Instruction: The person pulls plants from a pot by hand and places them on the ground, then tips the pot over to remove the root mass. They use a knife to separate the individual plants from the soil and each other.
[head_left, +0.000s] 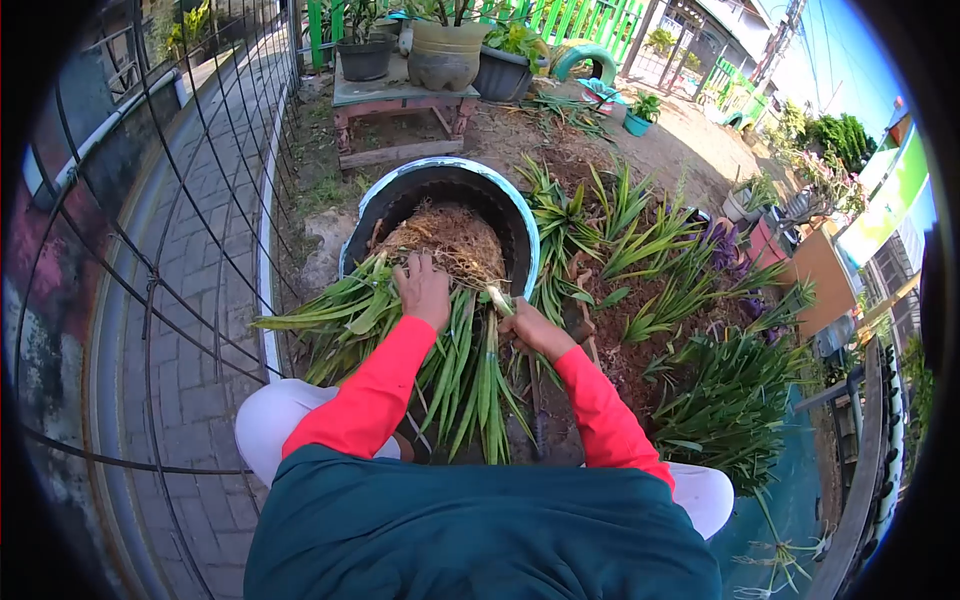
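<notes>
A leafy plant clump (pixel 450 240) lies on its side, its fibrous brown root ball inside the mouth of a black pot with a pale blue rim (pixel 533 235). Its long green leaves (pixel 365 310) spill out toward me. My left hand (pixel 425 290) is on the clump, fingers curled over the spot where leaves meet roots. Close by on the right, my right hand (pixel 538 331) is closed around the base of a plant shoot (pixel 499 300) with a pale stem end. That shoot's leaves (pixel 490 385) hang down between my forearms.
A wire fence (pixel 150 280) and paved path run along the left. Behind the pot stands a low wooden table (pixel 400 105) bearing potted plants. Strappy plants (pixel 640 235) grow in soil to the right, with a pile of cut greenery (pixel 720 400) nearer me.
</notes>
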